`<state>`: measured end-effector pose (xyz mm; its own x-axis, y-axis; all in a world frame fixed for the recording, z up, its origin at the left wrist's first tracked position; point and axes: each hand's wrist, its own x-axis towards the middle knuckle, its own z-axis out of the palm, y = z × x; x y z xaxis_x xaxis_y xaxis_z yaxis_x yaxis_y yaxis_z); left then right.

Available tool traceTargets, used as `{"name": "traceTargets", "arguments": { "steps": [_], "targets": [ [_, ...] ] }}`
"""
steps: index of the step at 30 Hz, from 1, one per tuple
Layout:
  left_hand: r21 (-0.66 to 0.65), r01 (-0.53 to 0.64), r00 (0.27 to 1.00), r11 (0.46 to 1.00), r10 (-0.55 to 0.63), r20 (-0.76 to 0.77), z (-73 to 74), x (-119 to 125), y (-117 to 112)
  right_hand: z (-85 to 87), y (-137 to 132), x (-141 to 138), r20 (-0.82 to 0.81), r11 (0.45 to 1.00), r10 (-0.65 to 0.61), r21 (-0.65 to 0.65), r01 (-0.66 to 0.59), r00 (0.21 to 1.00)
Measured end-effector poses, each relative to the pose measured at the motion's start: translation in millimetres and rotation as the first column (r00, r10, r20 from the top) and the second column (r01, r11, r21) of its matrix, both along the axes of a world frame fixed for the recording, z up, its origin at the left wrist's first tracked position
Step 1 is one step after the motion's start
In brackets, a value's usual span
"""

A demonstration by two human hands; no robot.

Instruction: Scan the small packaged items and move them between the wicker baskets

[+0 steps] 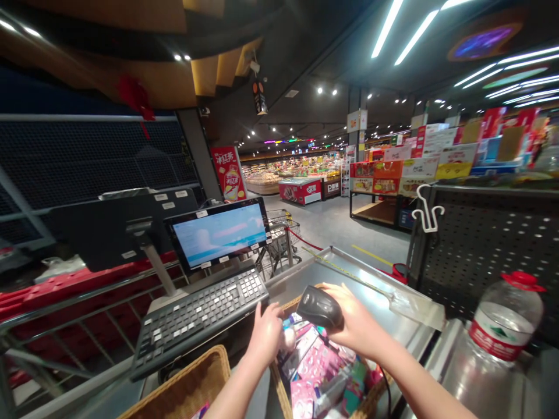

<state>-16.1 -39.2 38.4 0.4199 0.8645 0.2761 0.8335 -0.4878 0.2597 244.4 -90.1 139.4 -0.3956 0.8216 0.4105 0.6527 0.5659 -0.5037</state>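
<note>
My right hand [353, 320] grips a black handheld barcode scanner [319, 308] above a wicker basket [283, 378] packed with pink and colourful packaged goods [321, 369]. My left hand [266, 334] is at the basket's near side, its fingers closed around a small pale item [288, 338] that is partly hidden. A second wicker basket [187, 378] stands at the lower left, next to a black keyboard [201, 320].
A lit checkout monitor [217, 235] stands behind the keyboard, and a steel counter [371, 291] runs to the right. A large water bottle with a red cap [506, 317] stands at the right, beside a black pegboard panel [484, 250]. A shopping cart [277, 244] stands beyond the monitor.
</note>
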Motion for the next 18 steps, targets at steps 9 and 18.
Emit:
{"name": "traceTargets", "arguments": {
  "steps": [9, 18],
  "targets": [
    [0.009, -0.309, 0.842, 0.951, 0.269, 0.468, 48.8, -59, -26, 7.7, -3, -24, 0.016, 0.999, 0.028, 0.044, -0.029, 0.999],
    [0.188, -0.485, 0.805, 0.854, 0.352, 0.478, 89.7, -93, -66, 21.4, -21, -59, 0.080, 0.988, 0.107, 0.103, -0.115, 0.991]
  ]
}}
